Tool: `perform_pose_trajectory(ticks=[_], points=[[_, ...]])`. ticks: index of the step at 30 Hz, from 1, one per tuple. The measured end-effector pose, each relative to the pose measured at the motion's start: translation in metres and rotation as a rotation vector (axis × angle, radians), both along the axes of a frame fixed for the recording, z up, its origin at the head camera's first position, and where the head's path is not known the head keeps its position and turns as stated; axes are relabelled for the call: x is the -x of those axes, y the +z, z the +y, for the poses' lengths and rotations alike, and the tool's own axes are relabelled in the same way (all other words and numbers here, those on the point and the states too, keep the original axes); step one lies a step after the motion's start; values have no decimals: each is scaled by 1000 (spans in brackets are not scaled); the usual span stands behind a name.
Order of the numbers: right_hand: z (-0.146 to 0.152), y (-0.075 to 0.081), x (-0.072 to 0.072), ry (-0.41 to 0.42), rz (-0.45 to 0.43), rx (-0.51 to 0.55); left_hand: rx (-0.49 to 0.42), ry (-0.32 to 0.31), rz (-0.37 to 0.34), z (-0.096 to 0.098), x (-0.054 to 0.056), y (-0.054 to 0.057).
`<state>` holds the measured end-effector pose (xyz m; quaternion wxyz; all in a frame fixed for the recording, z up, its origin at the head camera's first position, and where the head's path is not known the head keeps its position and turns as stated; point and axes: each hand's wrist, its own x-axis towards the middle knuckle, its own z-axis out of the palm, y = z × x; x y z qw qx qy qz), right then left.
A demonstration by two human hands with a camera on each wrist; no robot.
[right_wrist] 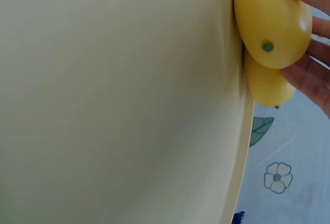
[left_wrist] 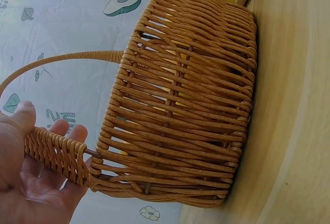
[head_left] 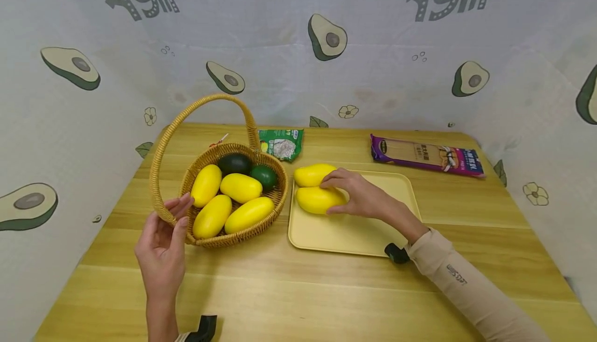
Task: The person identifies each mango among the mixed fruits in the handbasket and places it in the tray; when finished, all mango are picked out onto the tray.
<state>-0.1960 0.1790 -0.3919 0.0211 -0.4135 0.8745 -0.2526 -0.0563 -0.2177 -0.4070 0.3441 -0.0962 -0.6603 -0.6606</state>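
Left hand [head_left: 160,248]: fingers curl round handle [head_left: 155,171], likely to steady basket [head_left: 247,235]. Right hand [head_left: 359,194]: fingers and thumb clamp nearer yellow fruit [head_left: 316,201] on tray [head_left: 347,236], probably against rolling.

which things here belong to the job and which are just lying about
In use, it seems:
wicker basket, fruit inside
left hand, holding the basket's handle
tray
two yellow fruits on the tray, right hand gripping the nearer

Just lying about, apparently:
green packet
purple pasta packet
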Motion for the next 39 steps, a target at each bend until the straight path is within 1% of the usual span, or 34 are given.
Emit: perform_pose_trajectory(ticks=[6,11,20,24,28,31,35,39], points=[[2,-1,0,14,7,12,-10,-26,25,0,-1,0],[2,-2,0,16,16,28,-11,-29,27,0,-1,0],[1,0,-1,30,26,50,3,-6,9,1,-2,2],[-2,6,0,49,45,74,3,-1,7,2,-3,2],[-8,19,1,74,51,84,3,2,4,2,-2,3],[-18,35,4,107,25,62,-2,1,5,1,-2,2],[-35,60,9,208,-10,15,-8,-7,13,1,-3,1],[-55,85,16,335,-39,-56,-23,-34,37,1,0,-1]])
